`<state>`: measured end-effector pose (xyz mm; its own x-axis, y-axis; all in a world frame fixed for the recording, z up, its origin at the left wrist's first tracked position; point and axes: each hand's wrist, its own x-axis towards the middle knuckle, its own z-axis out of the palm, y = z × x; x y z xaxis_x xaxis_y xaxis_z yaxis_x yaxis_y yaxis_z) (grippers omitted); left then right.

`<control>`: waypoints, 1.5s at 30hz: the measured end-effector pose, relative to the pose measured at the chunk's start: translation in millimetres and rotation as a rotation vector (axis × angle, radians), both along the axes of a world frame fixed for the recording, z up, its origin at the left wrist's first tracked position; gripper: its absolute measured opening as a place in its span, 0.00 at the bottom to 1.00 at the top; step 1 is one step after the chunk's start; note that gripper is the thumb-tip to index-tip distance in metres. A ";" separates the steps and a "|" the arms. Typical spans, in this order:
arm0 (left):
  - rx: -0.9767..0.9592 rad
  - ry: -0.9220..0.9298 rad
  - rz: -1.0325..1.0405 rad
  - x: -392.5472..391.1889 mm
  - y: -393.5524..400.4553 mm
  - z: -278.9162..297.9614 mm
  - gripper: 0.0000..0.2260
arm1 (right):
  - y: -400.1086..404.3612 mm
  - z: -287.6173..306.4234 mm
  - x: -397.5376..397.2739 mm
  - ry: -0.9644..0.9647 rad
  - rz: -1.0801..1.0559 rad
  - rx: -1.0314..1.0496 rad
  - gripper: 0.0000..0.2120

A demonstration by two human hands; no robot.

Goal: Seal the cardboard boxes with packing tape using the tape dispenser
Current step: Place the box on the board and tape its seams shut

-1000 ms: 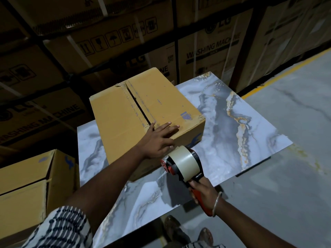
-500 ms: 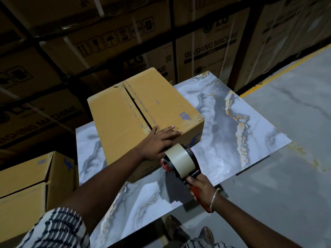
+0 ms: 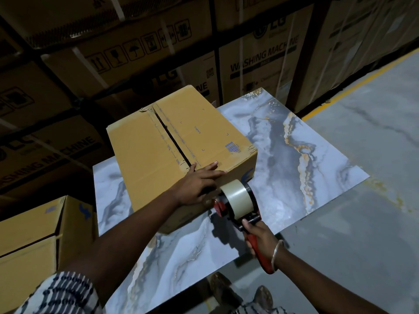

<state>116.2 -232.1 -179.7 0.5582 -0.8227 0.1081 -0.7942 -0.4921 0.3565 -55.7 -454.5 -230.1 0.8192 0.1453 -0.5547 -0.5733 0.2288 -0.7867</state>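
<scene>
A brown cardboard box lies on the marble-patterned table, its two top flaps meeting at a dark open seam. My left hand rests flat on the box's near top edge, fingers straight, just by the seam's near end. My right hand grips the red handle of the tape dispenser. The dispenser's roll of pale tape sits against the box's near side face, right below my left hand.
A second brown box stands at the lower left beside the table. Large washing-machine cartons are stacked on racks behind. Grey floor with a yellow line lies to the right. My feet show below the table edge.
The tape dispenser has moved up and closer to the box's near face, under my left hand. My left hand has stayed on the box edge.
</scene>
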 end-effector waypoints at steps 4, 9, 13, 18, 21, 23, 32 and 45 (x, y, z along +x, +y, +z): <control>0.048 -0.035 0.010 0.1 -2.0 5.3 0.22 | -17.4 -7.1 -2.5 0.022 -0.053 -0.024 0.21; 0.309 -0.202 -0.024 7.1 -13.9 19.8 0.16 | -25.1 -7.4 3.9 -0.019 -0.068 -0.018 0.22; 0.523 -0.273 -0.058 15.2 -26.4 44.3 0.14 | -29.7 -11.8 5.2 -0.008 -0.095 -0.013 0.25; 0.654 -0.065 0.027 26.7 -37.0 40.8 0.32 | -30.6 -13.9 1.8 -0.008 -0.148 0.023 0.24; 0.584 -0.043 0.032 28.4 -36.5 38.4 0.37 | -31.7 -12.7 0.7 -0.006 -0.156 0.036 0.23; 0.477 -0.060 0.044 26.1 -29.0 32.9 0.38 | -33.0 -11.8 0.4 -0.009 -0.141 0.014 0.23; 0.180 0.004 0.250 10.3 -19.6 16.6 0.34 | -28.0 -0.5 6.5 -0.077 -0.112 -0.007 0.35; 0.393 -0.092 0.910 -41.5 -51.0 -3.3 0.46 | -21.0 7.8 7.2 -0.082 -0.147 0.030 0.28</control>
<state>74.6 -283.1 -183.0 0.9974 -0.0719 -0.0055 -0.0719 -0.9974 -0.0070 -48.5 -475.5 -222.4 0.8753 0.0359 -0.4822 -0.4659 0.3294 -0.8213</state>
